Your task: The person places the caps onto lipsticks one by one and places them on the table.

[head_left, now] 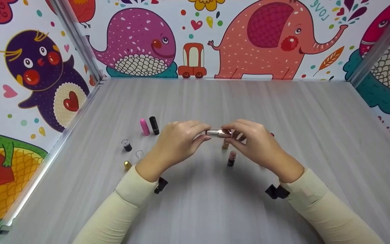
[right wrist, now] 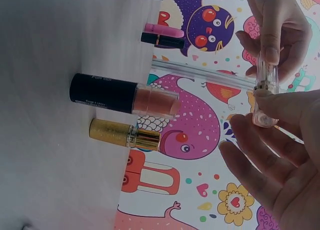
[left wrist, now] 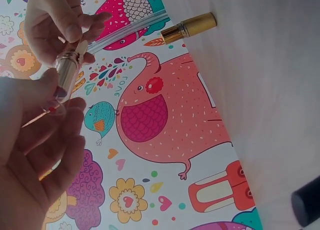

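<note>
A slim silvery and clear lipstick tube (head_left: 218,133) is held level above the table between both hands. The left hand (head_left: 181,137) pinches its left end between thumb and fingers. At the other end, the right hand (head_left: 254,140) pinches the tube, its remaining fingers loosely bent. In the right wrist view the tube (right wrist: 265,107) looks transparent, with a metallic band near the middle. Under the right hand stand a gold lipstick (right wrist: 110,133) and a black tube with a peach lipstick (right wrist: 105,94). Something red (head_left: 272,135) peeks out behind the right hand, mostly hidden.
Left of the left hand stand a pink tube (head_left: 144,127) and a black tube (head_left: 154,125). Nearer are a clear-and-black piece (head_left: 126,145), a clear cap (head_left: 139,154) and a gold cap (head_left: 127,165). Cartoon-printed panels (head_left: 195,27) border the grey table (head_left: 195,98).
</note>
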{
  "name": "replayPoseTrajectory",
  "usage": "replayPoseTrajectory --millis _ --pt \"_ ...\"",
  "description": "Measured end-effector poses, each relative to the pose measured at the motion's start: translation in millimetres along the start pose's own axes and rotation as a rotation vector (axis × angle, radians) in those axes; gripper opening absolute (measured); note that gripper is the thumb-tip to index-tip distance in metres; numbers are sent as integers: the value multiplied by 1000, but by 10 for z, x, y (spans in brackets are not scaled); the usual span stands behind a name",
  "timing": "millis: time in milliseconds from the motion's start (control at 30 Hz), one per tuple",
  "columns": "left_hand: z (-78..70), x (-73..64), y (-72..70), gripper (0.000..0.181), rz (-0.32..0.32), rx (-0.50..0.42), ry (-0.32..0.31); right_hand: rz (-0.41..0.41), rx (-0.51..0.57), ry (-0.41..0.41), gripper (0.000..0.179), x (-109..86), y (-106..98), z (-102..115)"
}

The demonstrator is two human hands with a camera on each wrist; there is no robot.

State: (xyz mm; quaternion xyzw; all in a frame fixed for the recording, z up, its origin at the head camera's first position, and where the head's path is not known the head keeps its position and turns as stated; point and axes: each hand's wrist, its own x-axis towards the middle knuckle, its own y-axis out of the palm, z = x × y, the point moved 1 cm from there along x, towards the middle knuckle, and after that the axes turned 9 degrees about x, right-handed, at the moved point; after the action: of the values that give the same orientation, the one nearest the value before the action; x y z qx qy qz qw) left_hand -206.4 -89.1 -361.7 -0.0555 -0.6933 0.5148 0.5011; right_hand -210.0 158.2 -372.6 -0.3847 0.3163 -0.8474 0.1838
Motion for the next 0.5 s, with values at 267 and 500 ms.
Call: replayPoseTrajectory --millis 267,500 --pt "46 -21 -15 23 20 31 -64 -38 -26 -4 32 6 -24 -40" --pt "86 -21 -13 19 39 96 -104 -50 -44 -3 27 0 -27 -47"
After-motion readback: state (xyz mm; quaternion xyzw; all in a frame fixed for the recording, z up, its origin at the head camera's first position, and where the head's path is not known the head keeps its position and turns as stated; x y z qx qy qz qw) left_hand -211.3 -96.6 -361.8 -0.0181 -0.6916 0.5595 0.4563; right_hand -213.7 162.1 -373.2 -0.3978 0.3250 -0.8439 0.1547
